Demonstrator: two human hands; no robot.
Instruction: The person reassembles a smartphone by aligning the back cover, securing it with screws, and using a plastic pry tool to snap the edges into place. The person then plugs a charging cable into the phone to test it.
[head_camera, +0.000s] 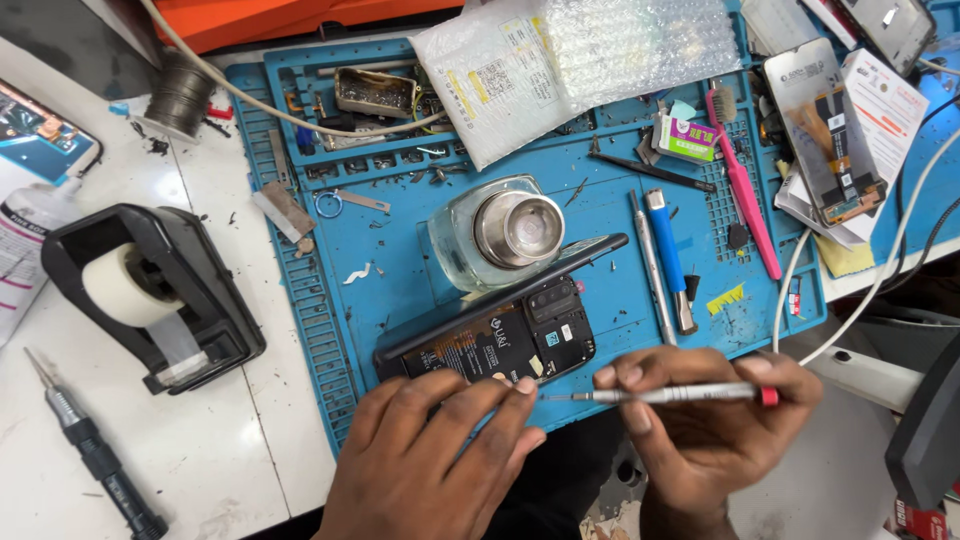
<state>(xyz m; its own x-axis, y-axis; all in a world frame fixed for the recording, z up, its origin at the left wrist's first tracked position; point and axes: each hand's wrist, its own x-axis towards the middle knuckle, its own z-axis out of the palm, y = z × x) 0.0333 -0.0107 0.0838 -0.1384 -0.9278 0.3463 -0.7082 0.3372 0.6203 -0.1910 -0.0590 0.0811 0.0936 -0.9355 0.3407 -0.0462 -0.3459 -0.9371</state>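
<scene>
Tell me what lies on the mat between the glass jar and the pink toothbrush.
In the head view, two slim tools lie side by side between the glass jar and the pink toothbrush: a silver tool and a blue-handled tool.

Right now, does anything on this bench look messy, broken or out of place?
Yes. The phone under the left hand lies opened, its insides bare. Its screen panel tilts up along one edge. Dark crumbs and tiny screws litter the blue mat. The right hand holds a screwdriver.

Left hand (440, 450): bare, no glove, ring or sleeve visible. Right hand (710, 420): bare, short nails, wrist uncovered, no watch.
</scene>
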